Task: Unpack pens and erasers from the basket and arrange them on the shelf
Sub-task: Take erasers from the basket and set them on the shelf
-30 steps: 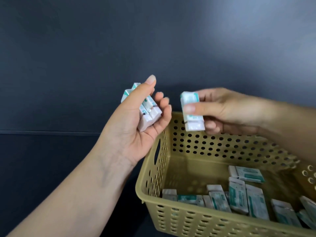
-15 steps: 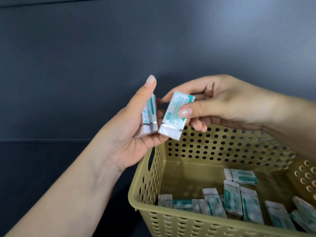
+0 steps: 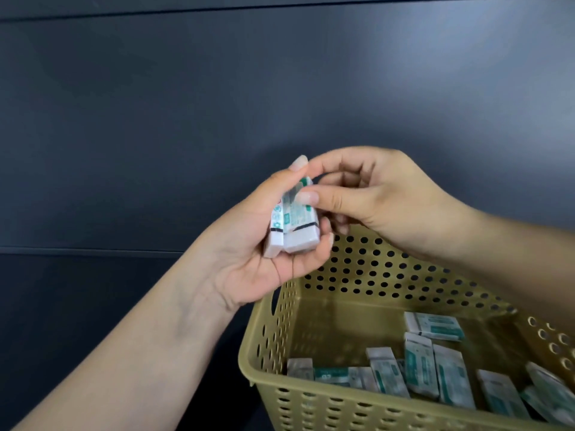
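Head view: the left hand [image 3: 258, 244] cups a small stack of erasers [image 3: 292, 222], thumb curled over them. The right hand [image 3: 373, 197] pinches the top of that stack with thumb and fingers. More erasers [image 3: 435, 374] lie in the tan basket [image 3: 326, 402] below, against a dark wall [image 3: 217, 104].

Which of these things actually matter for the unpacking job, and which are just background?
Part of the job:
- stack of erasers, gripped by the left hand
- right hand, pinching the stack's top
- loose erasers lying in the basket
- tan perforated basket

Just there:
- dark panelled wall behind

No pens are visible.
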Action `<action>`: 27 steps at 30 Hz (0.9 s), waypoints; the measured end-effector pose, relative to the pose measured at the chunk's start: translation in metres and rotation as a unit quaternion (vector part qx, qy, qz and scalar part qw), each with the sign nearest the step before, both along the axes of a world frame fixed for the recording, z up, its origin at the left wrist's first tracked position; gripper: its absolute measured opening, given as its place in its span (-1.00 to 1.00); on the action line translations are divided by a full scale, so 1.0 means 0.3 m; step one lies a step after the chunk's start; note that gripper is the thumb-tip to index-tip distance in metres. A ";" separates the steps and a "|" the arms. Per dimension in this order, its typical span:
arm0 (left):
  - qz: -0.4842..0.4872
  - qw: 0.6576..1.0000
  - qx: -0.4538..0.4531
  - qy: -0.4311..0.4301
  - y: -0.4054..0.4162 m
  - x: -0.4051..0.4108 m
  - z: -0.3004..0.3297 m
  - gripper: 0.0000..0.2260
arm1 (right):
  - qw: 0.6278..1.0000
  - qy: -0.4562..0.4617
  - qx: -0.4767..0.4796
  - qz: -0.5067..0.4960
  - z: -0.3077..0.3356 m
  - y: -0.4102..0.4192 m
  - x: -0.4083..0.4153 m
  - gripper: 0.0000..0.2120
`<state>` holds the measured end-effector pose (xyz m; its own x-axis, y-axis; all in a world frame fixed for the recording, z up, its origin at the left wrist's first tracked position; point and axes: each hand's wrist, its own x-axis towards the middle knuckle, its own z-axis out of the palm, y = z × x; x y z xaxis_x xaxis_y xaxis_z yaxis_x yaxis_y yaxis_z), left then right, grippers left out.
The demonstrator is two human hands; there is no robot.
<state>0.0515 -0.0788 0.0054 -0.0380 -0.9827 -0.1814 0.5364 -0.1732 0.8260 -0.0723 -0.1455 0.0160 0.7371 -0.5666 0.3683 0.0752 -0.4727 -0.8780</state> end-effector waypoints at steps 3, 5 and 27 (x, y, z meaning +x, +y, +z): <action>0.045 0.997 -0.007 0.056 -0.004 0.004 -0.007 -0.69 | 0.995 0.044 -0.084 0.023 -0.007 0.002 -0.008 -0.68; 0.076 0.995 -0.001 0.060 -0.006 0.003 -0.009 -0.71 | 0.987 0.083 -0.136 -0.002 -0.013 0.005 0.001 -0.52; -0.009 0.997 -0.073 0.024 0.013 0.008 -0.016 -0.79 | 0.967 0.134 -0.216 -0.022 -0.003 0.043 0.017 -0.37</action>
<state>0.0539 -0.0751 0.0006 -0.0617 -0.9975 -0.0333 0.5734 -0.0627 0.8169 -0.0672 -0.1327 0.0152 0.8170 -0.4357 0.3778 -0.1560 -0.7976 -0.5826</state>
